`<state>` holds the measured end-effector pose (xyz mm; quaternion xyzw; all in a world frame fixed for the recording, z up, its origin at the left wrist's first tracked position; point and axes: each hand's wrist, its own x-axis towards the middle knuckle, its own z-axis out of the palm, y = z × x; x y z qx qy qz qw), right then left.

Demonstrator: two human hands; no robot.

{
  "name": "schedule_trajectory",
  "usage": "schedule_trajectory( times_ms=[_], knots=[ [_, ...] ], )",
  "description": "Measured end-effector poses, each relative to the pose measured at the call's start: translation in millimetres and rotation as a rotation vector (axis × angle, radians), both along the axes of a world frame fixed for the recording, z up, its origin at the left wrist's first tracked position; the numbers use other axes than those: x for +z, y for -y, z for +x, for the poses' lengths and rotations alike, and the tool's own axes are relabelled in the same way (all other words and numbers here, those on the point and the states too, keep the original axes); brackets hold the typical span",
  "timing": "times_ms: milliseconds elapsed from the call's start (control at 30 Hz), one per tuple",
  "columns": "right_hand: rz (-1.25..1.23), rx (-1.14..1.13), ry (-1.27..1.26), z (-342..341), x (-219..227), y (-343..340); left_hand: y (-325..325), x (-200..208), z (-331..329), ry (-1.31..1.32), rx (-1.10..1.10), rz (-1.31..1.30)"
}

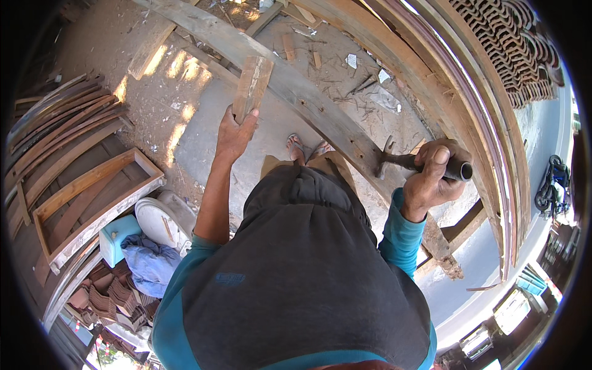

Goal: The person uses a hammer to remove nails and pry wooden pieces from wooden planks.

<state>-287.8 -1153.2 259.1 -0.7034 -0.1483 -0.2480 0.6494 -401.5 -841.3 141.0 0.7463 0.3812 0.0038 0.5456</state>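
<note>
My left hand [237, 132] is closed round the lower end of a short wooden block [253, 80], which points away from me near the long plank. In my right hand [435, 179] is a claw hammer [399, 160], gripped by its dark tubular handle. The hammer's head is at the face of the long weathered plank [320, 112]; whether it touches the wood I cannot tell. That plank runs diagonally from the far left to the near right in front of me, with dark nail holes or marks along it.
Long boards [456, 92] are stacked on the right, with roof tiles [509, 46] beyond. To the left lie a wooden frame [102, 213], more timber, a light blue container [117, 239] and a blue cloth [150, 262]. Wood scraps [288, 47] and splinters litter the ground ahead.
</note>
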Motion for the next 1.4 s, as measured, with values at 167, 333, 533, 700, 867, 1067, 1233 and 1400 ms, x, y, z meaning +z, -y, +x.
schedule_trajectory(
  times_ms=[167, 333, 533, 700, 867, 1067, 1233, 1400],
  knots=[
    [-0.104, 0.179, -0.047, 1, -5, -17, -14, -40, -6, -0.091, 0.002, 0.174],
    [-0.193, 0.292, -0.094, -4, -3, -17, -21, -4, -4, -0.073, 0.015, 0.172],
    [-0.217, 0.143, -0.240, 18, 15, -50, -88, -2, 27, -0.034, 0.032, 0.102],
    [-0.083, 0.272, -0.120, 44, 45, -131, -169, -4, 72, 0.072, 0.032, 0.032],
    [0.044, 0.588, 0.015, 71, 81, -276, -262, -41, 105, 0.087, -0.096, -0.323],
    [-0.066, 0.813, 0.046, 131, 105, -490, -304, -41, 124, 0.164, -0.267, -0.529],
    [-0.314, 0.841, -0.184, 162, 76, -624, -292, -57, 126, 0.084, -0.288, -0.244],
    [-0.843, 0.743, 0.104, 172, 34, -705, -303, -42, 123, 0.043, -0.321, -0.343]
  ],
)
